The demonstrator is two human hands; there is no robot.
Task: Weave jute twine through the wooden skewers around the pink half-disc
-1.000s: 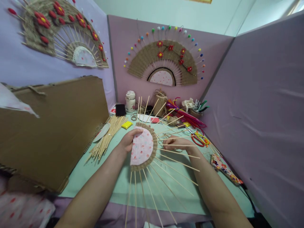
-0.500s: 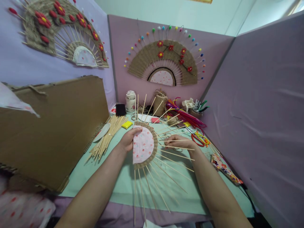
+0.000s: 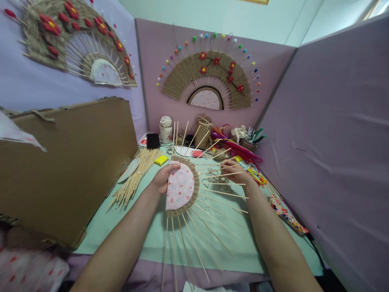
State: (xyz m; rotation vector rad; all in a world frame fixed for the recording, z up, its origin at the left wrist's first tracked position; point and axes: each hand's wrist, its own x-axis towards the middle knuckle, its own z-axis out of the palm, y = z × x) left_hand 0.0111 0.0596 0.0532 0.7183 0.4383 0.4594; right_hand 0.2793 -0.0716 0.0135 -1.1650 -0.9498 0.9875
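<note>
My left hand (image 3: 164, 178) grips the straight edge of a half-round fan (image 3: 181, 187), thumb on its pink dotted fabric. A band of woven twine borders the curved side, and thin wooden sticks spread from it like rays. On the right, my right hand (image 3: 233, 170) is closed in a pinch among the stick ends, by a strand of twine that runs toward the woven band. Loose loops of twine (image 3: 214, 181) lie below these fingers. What exactly sits between the fingertips is small and partly hidden by sticks.
A bundle of wooden sticks (image 3: 136, 174) and a yellow packet (image 3: 161, 160) lie left, near a cardboard sheet (image 3: 73, 170). At the back stand a white jar (image 3: 165, 130) and a twine roll (image 3: 203, 132). A patterned glue gun (image 3: 287, 215) lies right. Finished fans (image 3: 209, 77) hang behind.
My right hand has moved up and slightly right, away from the woven band, with loops of twine trailing. My left hand keeps its hold, and the fan has tilted slightly.
</note>
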